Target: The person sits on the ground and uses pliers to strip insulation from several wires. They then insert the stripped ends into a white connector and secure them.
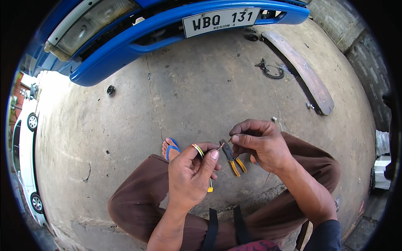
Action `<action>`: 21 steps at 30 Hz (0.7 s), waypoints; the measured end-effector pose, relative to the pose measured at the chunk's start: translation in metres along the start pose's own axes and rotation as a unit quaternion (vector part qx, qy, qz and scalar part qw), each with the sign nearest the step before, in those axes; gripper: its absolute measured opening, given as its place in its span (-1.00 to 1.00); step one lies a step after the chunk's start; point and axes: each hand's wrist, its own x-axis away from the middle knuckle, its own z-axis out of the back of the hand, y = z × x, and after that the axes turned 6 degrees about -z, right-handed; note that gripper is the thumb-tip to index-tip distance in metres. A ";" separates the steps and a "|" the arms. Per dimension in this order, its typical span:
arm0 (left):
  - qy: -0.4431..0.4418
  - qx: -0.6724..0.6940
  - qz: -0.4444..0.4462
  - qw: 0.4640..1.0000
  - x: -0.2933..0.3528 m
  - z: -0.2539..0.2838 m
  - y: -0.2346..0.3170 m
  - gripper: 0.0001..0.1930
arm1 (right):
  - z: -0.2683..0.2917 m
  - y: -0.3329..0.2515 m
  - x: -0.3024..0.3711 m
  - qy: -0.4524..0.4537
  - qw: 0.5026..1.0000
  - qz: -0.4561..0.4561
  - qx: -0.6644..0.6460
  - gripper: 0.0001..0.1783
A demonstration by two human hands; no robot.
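Wiring (199, 150): pinched one copper end (221, 146) fingertip-tight in left hand (190, 173), one tiny piece (230, 139) in right hand (261, 144); had one pair of pliers (229, 153) below!

Blue bumper (113, 58) above concrete floor (192, 96), white car (28, 159) at left, long brownish board (302, 69) at right

Concrete floor (125, 117), cracked: yellow-handled pliers (229, 154), coiled black cord (274, 77), long board (302, 69), small black part (110, 90).

Brown trousers (136, 201), dark sleeve (326, 237), blue flip-flop (172, 147), two black straps (211, 228)
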 end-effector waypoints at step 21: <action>-0.002 -0.056 -0.016 0.998 0.000 -0.015 -0.013 -0.80 | 0.003 0.006 0.007 0.005 1.000 0.020 0.003 -0.85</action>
